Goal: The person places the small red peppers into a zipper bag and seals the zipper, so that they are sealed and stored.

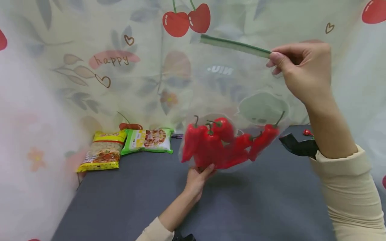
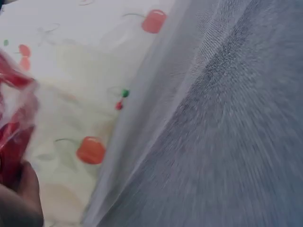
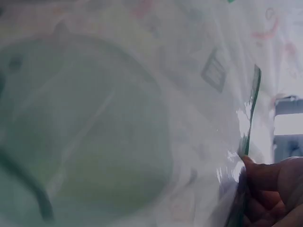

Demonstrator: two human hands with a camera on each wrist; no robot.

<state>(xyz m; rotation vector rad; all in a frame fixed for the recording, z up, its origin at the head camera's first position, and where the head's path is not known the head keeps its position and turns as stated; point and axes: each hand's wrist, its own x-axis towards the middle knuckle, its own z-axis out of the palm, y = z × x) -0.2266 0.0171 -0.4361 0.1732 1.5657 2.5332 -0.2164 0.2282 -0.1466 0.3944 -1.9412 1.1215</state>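
A clear zip bag (image 1: 220,97) with a green strip along its top edge (image 1: 235,44) hangs tilted above the table. Several red peppers (image 1: 208,144) with green stems lie in its lower part. My right hand (image 1: 304,67) pinches the right end of the green strip between thumb and fingers; the right wrist view shows the thumb on the bag's edge. Down at the bag's bottom, my left hand (image 1: 197,180) grips it below the peppers, thumb in front, other fingers mostly hidden. Only part of that hand (image 2: 23,201) appears in the left wrist view.
At the back left of the grey table (image 1: 135,197) lie a yellow food packet (image 1: 104,150) and a green-white one (image 1: 149,140). A dark purple item (image 1: 177,136) sits beside them. A small red object (image 1: 307,133) is at the back right. Patterned curtains (image 1: 90,30) surround the table.
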